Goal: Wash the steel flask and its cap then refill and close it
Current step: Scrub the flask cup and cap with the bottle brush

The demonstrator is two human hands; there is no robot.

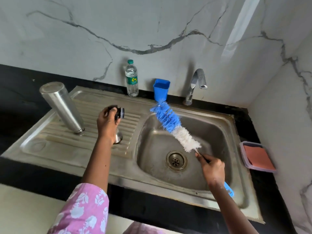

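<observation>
The steel flask (62, 107) stands upside down on the ribbed drainboard (55, 146) at the left. My left hand (107, 122) is above the drainboard, shut on the black cap (119, 113), whose threaded end points right. A small steel cup (118, 136) peeks out below that hand. My right hand (211, 168) is over the sink basin (158, 166), shut on the handle of a bottle brush (173, 126). Its blue and white bristles point up and left, toward the cap but apart from it.
A plastic water bottle (132, 78) with a green cap and a blue square cup (161, 89) stand at the back edge. The tap (195, 85) is behind the basin, with no water running. A clear box with a red pad (257, 157) sits at the right. Black counter (20, 98) surrounds the sink.
</observation>
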